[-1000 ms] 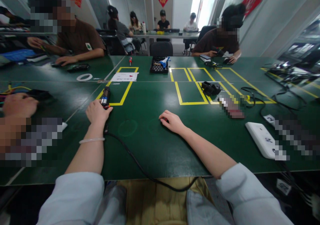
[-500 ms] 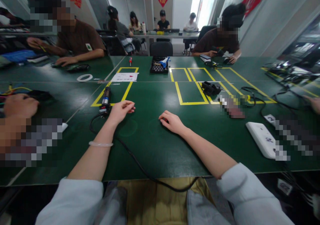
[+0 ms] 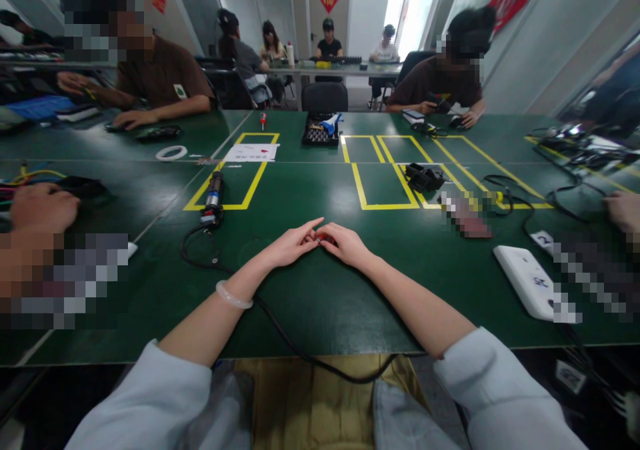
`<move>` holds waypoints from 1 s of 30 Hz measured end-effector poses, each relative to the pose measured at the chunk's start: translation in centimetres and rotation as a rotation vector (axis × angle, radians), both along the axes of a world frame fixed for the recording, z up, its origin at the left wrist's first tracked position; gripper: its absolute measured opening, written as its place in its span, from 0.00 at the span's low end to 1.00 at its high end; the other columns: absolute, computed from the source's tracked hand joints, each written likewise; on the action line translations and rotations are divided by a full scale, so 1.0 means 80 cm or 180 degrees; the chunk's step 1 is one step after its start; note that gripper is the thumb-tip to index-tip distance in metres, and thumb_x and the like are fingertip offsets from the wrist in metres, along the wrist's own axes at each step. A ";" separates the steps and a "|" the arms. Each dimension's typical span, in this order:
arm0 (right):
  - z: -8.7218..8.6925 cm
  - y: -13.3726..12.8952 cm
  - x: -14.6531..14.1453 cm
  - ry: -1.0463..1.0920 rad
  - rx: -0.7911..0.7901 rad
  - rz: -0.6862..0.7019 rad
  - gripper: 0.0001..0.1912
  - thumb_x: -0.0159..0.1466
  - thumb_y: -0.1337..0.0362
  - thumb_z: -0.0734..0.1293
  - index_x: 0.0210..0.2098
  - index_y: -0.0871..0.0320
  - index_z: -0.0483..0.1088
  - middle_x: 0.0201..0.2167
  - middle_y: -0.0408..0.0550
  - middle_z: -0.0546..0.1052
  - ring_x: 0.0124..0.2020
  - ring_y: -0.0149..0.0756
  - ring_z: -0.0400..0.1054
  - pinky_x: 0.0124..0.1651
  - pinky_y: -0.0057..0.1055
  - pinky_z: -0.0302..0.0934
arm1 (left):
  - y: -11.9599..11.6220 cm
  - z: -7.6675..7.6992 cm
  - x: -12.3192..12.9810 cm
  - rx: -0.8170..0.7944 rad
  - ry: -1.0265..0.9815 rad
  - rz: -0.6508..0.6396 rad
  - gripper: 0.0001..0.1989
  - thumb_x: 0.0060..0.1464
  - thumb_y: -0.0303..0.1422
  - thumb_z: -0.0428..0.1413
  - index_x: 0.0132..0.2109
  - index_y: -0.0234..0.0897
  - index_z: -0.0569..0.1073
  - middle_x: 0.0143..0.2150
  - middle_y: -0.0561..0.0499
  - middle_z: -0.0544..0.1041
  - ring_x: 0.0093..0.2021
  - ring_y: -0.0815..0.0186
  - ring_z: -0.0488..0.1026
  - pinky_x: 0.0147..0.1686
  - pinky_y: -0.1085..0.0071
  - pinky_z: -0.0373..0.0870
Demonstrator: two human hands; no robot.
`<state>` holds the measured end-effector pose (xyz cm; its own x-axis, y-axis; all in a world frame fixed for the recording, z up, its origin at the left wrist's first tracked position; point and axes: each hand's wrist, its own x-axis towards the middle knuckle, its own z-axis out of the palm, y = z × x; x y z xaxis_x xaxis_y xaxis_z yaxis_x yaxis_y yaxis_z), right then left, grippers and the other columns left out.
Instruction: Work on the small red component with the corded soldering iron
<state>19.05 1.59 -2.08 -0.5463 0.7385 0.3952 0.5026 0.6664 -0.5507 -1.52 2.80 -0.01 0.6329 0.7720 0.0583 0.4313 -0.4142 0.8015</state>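
My left hand (image 3: pixel 294 245) and my right hand (image 3: pixel 344 242) meet fingertip to fingertip just above the green table. Both are closed in a pinch, with the left index finger stretched out over the top. Something tiny may sit between the fingertips, too small and too covered to name. A black cylindrical corded tool with a blue band (image 3: pixel 214 193), like an electric screwdriver, lies beyond my left forearm. Its black cable (image 3: pixel 280 333) passes under that forearm and hangs over the table's front edge.
Yellow tape rectangles (image 3: pixel 390 206) mark the green table (image 3: pixel 310 303). A black tray (image 3: pixel 313 137), a paper sheet (image 3: pixel 251 152), a tape roll (image 3: pixel 171 153) and a black part (image 3: pixel 424 177) lie farther back. A white power bank (image 3: pixel 525 280) lies right. Co-workers' hands (image 3: pixel 45 207) are at both sides.
My left hand has moved right, away from beside the corded tool, and now touches the fingertips of my right hand. The right hand has stayed nearly in place.
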 end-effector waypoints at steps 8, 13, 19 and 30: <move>-0.001 0.001 0.000 0.0058 -0.0192 -0.0223 0.08 0.63 0.66 0.64 0.43 0.56 0.67 0.32 0.43 0.72 0.31 0.31 0.65 0.37 0.26 0.57 | -0.001 0.001 0.001 0.0219 -0.0166 0.0188 0.24 0.56 0.35 0.55 0.59 0.39 0.64 0.44 0.47 0.76 0.42 0.65 0.75 0.44 0.66 0.71; -0.003 0.003 0.002 0.0113 -0.0169 -0.0261 0.08 0.62 0.65 0.66 0.42 0.57 0.67 0.37 0.45 0.71 0.33 0.31 0.65 0.38 0.27 0.59 | -0.004 0.003 0.002 0.0315 -0.0142 0.0213 0.14 0.58 0.36 0.54 0.51 0.38 0.67 0.47 0.47 0.77 0.45 0.64 0.75 0.47 0.66 0.71; -0.002 0.003 0.001 0.0298 -0.0119 -0.0162 0.07 0.63 0.66 0.65 0.42 0.58 0.69 0.39 0.47 0.71 0.35 0.32 0.65 0.41 0.28 0.59 | -0.006 0.005 0.000 0.0290 -0.0060 0.0159 0.14 0.61 0.38 0.51 0.52 0.39 0.66 0.47 0.48 0.78 0.47 0.63 0.76 0.47 0.67 0.70; -0.005 0.009 0.003 0.1059 -0.1126 -0.0175 0.11 0.66 0.59 0.62 0.36 0.60 0.70 0.27 0.43 0.75 0.27 0.29 0.67 0.33 0.26 0.60 | -0.015 0.012 0.008 0.0787 0.0351 0.0288 0.11 0.61 0.40 0.51 0.48 0.42 0.67 0.42 0.50 0.78 0.44 0.61 0.76 0.43 0.68 0.69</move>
<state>19.28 2.32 -2.46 -0.3892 0.8833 0.2613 0.2902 0.3868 -0.8753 -0.85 1.64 0.93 0.5751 0.7966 0.1864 0.5543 -0.5470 0.6273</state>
